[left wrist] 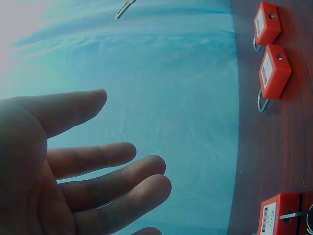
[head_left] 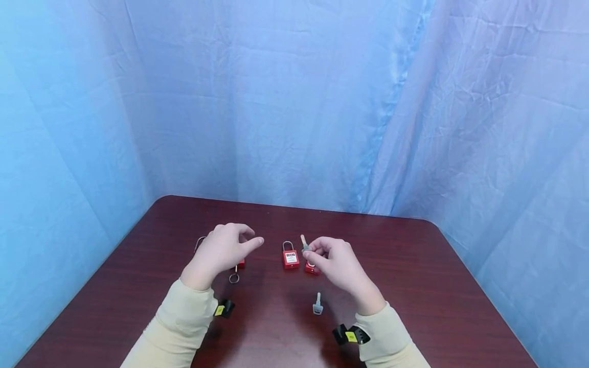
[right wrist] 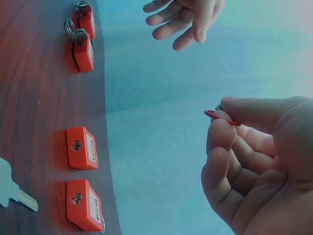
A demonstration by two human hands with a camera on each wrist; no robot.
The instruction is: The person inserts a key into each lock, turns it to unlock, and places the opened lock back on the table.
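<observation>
key (head_left: 304, 242): pale grey head, tip pointing up, pinched in the right hand (head_left: 335, 261) above the table
red padlock (head_left: 290, 256): steel shackle closed, lying flat, white label up, just left of that hand

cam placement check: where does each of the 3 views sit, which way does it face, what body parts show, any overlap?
Head: above, looking forward and down at the table; left hand, right hand, both sleeves show.
Left wrist: beside the open left hand, facing the red padlocks.
Right wrist: beside the right hand pinching a key; the left hand shows too.
Shared: padlocks and table appear in all views.
</observation>
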